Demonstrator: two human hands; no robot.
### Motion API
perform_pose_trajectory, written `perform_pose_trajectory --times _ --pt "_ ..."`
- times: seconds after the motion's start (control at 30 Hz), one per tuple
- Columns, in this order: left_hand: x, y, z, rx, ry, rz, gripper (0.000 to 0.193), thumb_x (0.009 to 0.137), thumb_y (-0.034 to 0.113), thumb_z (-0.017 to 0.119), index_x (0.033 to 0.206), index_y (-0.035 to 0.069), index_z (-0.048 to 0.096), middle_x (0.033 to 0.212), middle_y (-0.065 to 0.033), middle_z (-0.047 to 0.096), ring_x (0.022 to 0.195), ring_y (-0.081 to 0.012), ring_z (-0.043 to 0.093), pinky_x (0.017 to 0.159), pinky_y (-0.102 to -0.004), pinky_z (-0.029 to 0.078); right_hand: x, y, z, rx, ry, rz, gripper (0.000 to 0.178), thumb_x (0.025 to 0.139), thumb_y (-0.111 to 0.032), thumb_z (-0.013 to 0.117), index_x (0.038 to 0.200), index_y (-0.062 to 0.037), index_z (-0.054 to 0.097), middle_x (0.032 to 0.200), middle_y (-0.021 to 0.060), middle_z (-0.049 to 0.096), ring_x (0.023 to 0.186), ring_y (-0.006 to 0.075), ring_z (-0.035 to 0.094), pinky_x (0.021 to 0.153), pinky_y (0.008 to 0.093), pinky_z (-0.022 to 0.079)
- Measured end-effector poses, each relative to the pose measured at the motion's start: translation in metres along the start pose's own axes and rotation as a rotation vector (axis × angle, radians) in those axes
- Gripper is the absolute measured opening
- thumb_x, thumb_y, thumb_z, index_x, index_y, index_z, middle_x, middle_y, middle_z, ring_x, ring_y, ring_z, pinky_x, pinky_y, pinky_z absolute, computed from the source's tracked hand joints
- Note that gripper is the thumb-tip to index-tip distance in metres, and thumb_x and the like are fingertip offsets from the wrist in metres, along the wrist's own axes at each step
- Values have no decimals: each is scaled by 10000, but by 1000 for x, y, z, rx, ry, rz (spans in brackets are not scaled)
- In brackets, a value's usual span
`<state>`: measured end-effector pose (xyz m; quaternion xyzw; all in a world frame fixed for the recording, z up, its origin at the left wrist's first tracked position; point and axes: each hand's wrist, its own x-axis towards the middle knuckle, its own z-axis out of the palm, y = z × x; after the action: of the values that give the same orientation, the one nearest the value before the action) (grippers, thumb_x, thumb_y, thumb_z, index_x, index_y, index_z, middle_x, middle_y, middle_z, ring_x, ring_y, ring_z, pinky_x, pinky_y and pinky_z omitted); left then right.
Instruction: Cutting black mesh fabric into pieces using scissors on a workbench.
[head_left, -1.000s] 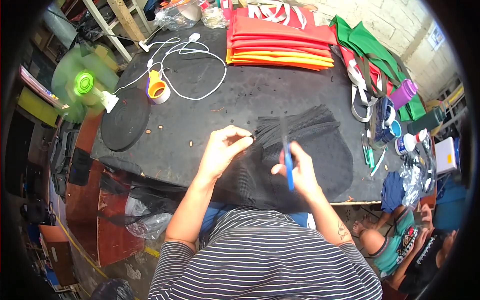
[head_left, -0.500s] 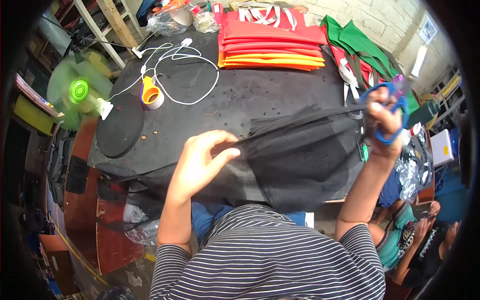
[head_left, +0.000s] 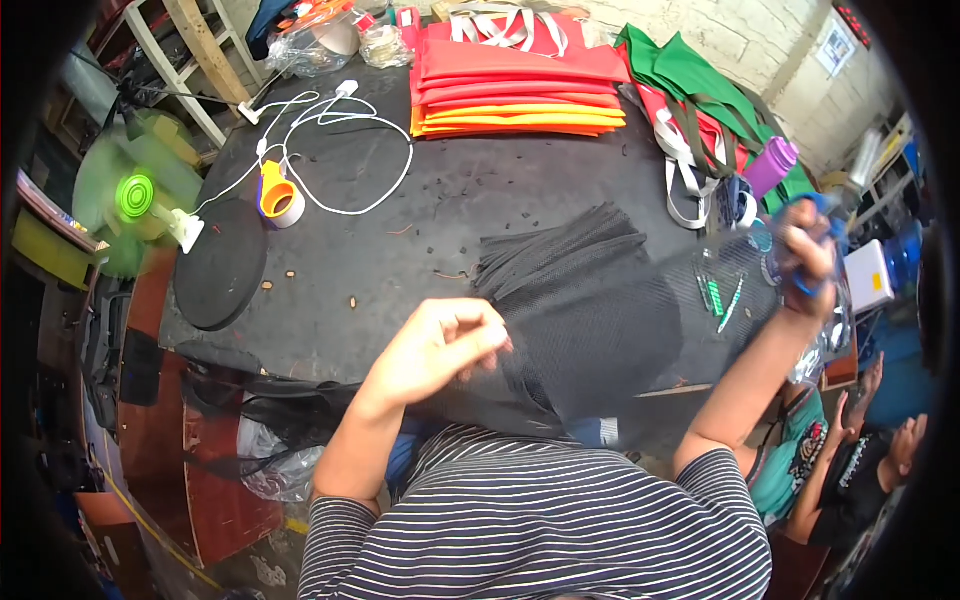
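Thumb and fingers of my left hand [head_left: 428,352] are pinched together on the edge of a thin black mesh fabric [head_left: 735,265]. That fabric stretches, blurred and see-through, across to my right hand [head_left: 808,262], raised at the right. My right hand is closed around blue-handled scissors [head_left: 824,202] and appears to grip the far end of the mesh too; motion blurs the blades. Beneath the stretched fabric, fanned black mesh pieces [head_left: 575,245] lie on the dark table [head_left: 360,270]. More black fabric [head_left: 300,405] hangs along the near left edge.
Red and orange folded fabric [head_left: 520,90] is stacked at the back, with green bags [head_left: 690,75] beside it. A purple bottle [head_left: 772,165] and green pens [head_left: 714,297] are at right. Tape rolls [head_left: 281,203], a white cable [head_left: 405,170] and a spinning fan [head_left: 135,197] are left. Another person sits lower right.
My right hand has moved outward to the right and slightly down with the scissors, drawing the mesh along. My left hand has shifted slightly right and nearer me, its fingers closing into a pinch.
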<state>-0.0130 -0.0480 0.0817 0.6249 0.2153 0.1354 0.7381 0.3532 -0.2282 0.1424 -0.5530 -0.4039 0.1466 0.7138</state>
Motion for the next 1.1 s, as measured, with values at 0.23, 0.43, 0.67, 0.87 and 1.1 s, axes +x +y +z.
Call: perform_pose_trajectory --times 0.23,0.43,0.67,0.87,1.1 --pt "44 -104 -36 190 200 -76 142 818 132 591 757 7 618 648 -10 590 568 -69 527 479 -220 410 6 178 20 -384 -137 332 230 648 13 652 816 -48 509 867 118 663 582 80 529 531 206 421" --pt "54 -139 -41 267 302 -90 96 820 102 567 767 35 608 662 -2 584 557 -45 502 466 -183 371 -19 172 51 -345 214 274 264 748 -253 707 763 -35 560 652 19 582 581 99 559 563 231 423" --pt "54 -118 -40 139 255 -96 71 786 65 582 773 4 616 659 -16 597 593 -73 535 544 -206 402 -135 111 116 208 -599 771 361 856 -356 578 778 -4 556 597 58 550 488 132 556 489 251 460" --pt "52 -111 -39 77 229 -97 95 820 110 551 780 46 608 631 12 555 539 -40 481 455 -168 343 -173 105 135 258 -721 1183 389 850 -386 590 712 -25 546 584 15 519 475 83 508 446 219 459" --pt "49 -109 -37 49 205 -110 95 822 117 556 774 44 595 639 7 557 551 -49 490 470 -173 352 -172 110 153 227 -690 1145 396 860 -395 572 728 -24 535 576 10 523 461 89 519 450 213 457"
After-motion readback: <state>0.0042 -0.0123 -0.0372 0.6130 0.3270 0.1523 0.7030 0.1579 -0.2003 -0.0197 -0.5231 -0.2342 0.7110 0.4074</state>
